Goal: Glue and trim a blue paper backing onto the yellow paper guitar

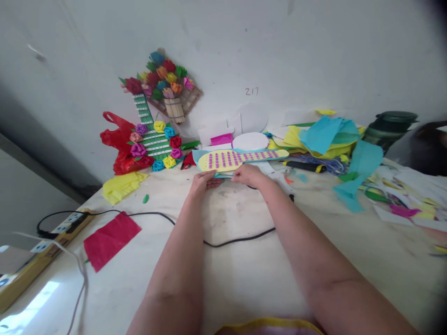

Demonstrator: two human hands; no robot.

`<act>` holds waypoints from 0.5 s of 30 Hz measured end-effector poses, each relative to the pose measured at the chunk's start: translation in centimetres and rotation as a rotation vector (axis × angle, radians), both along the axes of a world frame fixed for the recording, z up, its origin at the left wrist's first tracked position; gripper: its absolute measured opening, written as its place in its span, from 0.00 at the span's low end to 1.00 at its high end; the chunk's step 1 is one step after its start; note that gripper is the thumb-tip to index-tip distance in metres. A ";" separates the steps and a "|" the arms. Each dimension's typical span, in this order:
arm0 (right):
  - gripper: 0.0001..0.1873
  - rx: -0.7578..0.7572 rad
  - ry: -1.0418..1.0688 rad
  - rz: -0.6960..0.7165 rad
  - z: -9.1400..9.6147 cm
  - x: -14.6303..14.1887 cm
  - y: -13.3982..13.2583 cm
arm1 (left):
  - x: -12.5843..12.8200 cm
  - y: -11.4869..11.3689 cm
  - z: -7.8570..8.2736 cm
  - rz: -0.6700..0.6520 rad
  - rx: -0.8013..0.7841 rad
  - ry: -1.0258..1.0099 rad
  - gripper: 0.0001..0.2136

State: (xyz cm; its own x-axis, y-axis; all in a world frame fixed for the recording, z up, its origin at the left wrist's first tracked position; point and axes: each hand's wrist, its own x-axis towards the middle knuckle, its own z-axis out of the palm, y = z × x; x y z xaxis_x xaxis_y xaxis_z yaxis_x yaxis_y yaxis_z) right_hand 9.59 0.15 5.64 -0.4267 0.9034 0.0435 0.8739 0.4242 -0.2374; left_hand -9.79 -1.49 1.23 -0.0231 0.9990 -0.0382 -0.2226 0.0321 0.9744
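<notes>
A yellow guitar-shaped cutout (pixel 223 160) with rows of purple strips lies at the back of the table, its neck pointing right. Light blue paper (pixel 197 156) shows behind it and along its edges. At the cutout's near edge, my left hand (pixel 205 181) pinches a narrow blue paper edge (pixel 224 176), thumb on top and the other fingers beneath. My right hand (pixel 248 176) grips the same edge a little to the right, fingers bent and pressed together. The wrist and fingers partly hide what lies under the cutout's near side.
A green guitar-shaped craft (pixel 157 143) with paper roses leans at the wall beside a red plastic bag (pixel 120 144). A yellow-black cutter (pixel 304 166), blue crepe paper (pixel 363 163) and paper scraps lie right. A black cable (pixel 237 241) crosses the table from a power strip (pixel 45 244).
</notes>
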 end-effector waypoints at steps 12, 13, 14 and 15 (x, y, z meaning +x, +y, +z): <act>0.13 -0.031 0.002 -0.029 -0.2 -0.1 0.3 | 0.1 -0.5 0.3 -0.022 0.020 0.010 0.21; 0.13 -0.031 0.002 -0.030 -0.2 -0.1 0.3 | 0.1 -0.5 0.2 -0.019 0.019 0.016 0.21; 0.13 -0.028 0.003 -0.027 -0.2 -0.1 0.3 | 0.1 -0.5 0.2 -0.016 0.018 0.022 0.22; 0.14 -0.028 0.003 -0.026 -0.2 -0.1 0.3 | 0.2 -0.5 0.2 -0.013 0.018 0.028 0.23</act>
